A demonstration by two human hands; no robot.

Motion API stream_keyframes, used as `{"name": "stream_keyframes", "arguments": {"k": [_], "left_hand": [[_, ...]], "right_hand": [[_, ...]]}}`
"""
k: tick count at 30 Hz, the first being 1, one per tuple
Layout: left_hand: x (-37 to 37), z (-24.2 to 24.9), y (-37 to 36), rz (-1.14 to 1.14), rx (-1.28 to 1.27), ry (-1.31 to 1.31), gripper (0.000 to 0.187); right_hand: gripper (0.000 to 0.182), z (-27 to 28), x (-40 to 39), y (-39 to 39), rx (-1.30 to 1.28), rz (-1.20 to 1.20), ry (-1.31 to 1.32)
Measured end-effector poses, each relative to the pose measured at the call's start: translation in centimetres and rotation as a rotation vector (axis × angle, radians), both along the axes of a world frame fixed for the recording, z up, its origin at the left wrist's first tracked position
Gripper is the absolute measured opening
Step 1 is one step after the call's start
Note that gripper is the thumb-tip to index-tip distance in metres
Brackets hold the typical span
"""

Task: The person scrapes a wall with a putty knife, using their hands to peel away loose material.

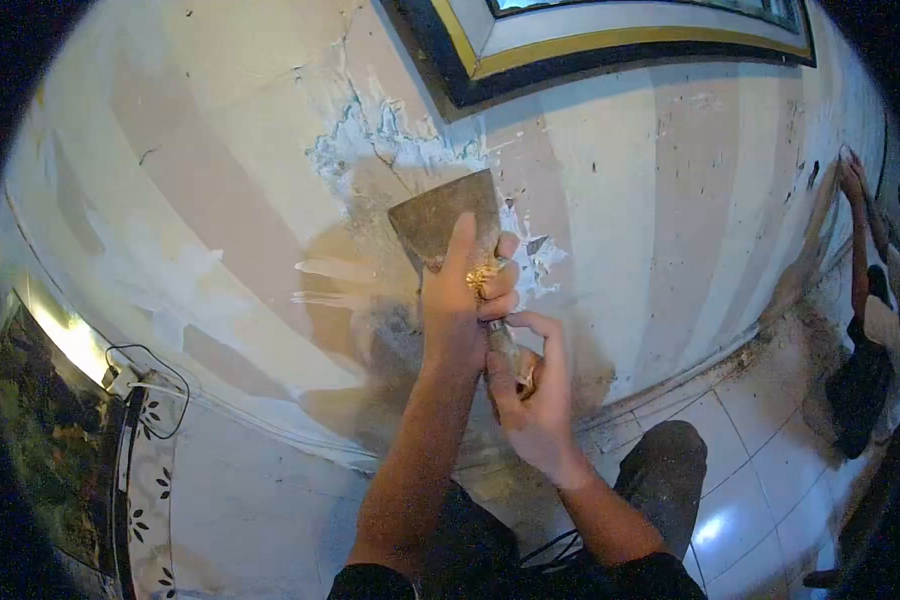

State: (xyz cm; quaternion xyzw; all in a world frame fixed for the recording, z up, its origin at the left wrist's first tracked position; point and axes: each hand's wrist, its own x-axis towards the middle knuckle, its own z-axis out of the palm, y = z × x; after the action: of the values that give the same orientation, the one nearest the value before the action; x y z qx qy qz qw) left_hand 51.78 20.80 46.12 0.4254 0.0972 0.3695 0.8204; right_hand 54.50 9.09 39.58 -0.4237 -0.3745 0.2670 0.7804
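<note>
A wide, worn scraper (438, 215) is held between both my hands, its blade close against the striped wall (630, 200). My left hand (462, 290) grips it at the base of the blade, with the index finger stretched along the metal. Something gold and shiny (482, 276) shows by its fingers. Lower down, my right hand (535, 405) is closed around the scraper's handle (510, 355). Above and beside the blade, peeling paint (385, 135) exposes rough, pale patches.
A framed picture (610, 58) hangs above. At left, a lit fish tank (55, 430) stands beside a cable (185, 395). Another person's arm (858, 230) reaches to the wall at far right. Debris (770, 350) lies along the wall's foot, over floor tiles (740, 480).
</note>
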Motion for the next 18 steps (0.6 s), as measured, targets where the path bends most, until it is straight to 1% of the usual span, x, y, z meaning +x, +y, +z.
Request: {"name": "stream_keyframes", "arguments": {"k": [1, 2, 3, 4, 5, 6, 7, 8, 9, 10, 11, 13, 14, 16, 17, 18], "left_hand": [[-0.3, 0.0, 0.1, -0.003, 0.001, 0.005, 0.030], [-0.4, 0.2, 0.0, 0.021, 0.071, 0.089, 0.031], [-0.4, 0.6, -0.3, 0.045, 0.144, 0.171, 0.032], [-0.1, 1.0, -0.8, 0.042, 0.145, 0.170, 0.032], [0.3, 1.7, -2.0, 0.122, 0.141, 0.157, 0.034], [0.4, 2.1, -2.6, 0.203, 0.136, 0.145, 0.035], [-0.1, 1.3, -1.9, 0.208, 0.136, 0.146, 0.035], [-1.2, 0.0, -0.4, 0.230, 0.300, 0.308, 0.035], [-2.6, -0.7, 0.4, 0.248, 0.464, 0.473, 0.036], [-4.9, -0.4, 0.8, 0.251, 0.539, 0.522, 0.033], [-7.3, 0.0, 1.1, 0.251, 0.617, 0.573, 0.030], [-10.1, 0.1, 1.2, 0.719, 1.213, 0.846, 0.024], [-10.3, 0.9, 1.0, 0.711, 1.215, 0.849, 0.024], [-9.9, 4.1, -0.2, 0.777, 1.980, 0.547, 0.035], [-8.7, 6.0, -1.3, 0.680, 2.128, 0.627, 0.043], [-7.1, 7.4, -2.0, 0.575, 2.272, 0.710, 0.051]], "right_hand": [[0.030, 0.0, -0.2, -0.1, -0.063, 0.117, 0.100], [0.030, -0.1, -0.4, 0.0, -0.062, 0.114, 0.101], [0.030, -0.2, -0.5, 0.2, -0.010, 0.045, 0.057], [0.030, -0.4, -0.5, 0.6, 0.043, -0.021, 0.011], [0.030, -0.8, -0.3, 1.1, 0.043, -0.020, 0.010], [0.027, -1.3, 0.0, 1.9, 0.107, -0.103, -0.106], [0.024, -1.5, 0.3, 2.3, 0.172, -0.185, -0.222], [0.024, -1.3, 0.4, 2.2, 0.173, -0.180, -0.221], [0.023, -0.9, 0.6, 1.7, 0.123, -0.112, -0.141], [0.021, -0.5, 0.8, 1.3, 0.076, -0.048, -0.060], [0.021, -0.3, 1.0, 1.1, 0.079, -0.052, -0.054], [0.020, -0.1, 1.3, 0.6, 0.053, -0.023, -0.047], [0.020, 0.3, 1.5, 0.2, 0.050, -0.027, -0.042], [0.026, 1.2, 1.7, -0.7, -0.108, 0.049, -0.022], [0.026, 1.0, 1.6, -0.5, -0.109, 0.052, -0.025], [0.024, 0.5, 1.4, 0.1, -0.056, -0.016, -0.055]]}}
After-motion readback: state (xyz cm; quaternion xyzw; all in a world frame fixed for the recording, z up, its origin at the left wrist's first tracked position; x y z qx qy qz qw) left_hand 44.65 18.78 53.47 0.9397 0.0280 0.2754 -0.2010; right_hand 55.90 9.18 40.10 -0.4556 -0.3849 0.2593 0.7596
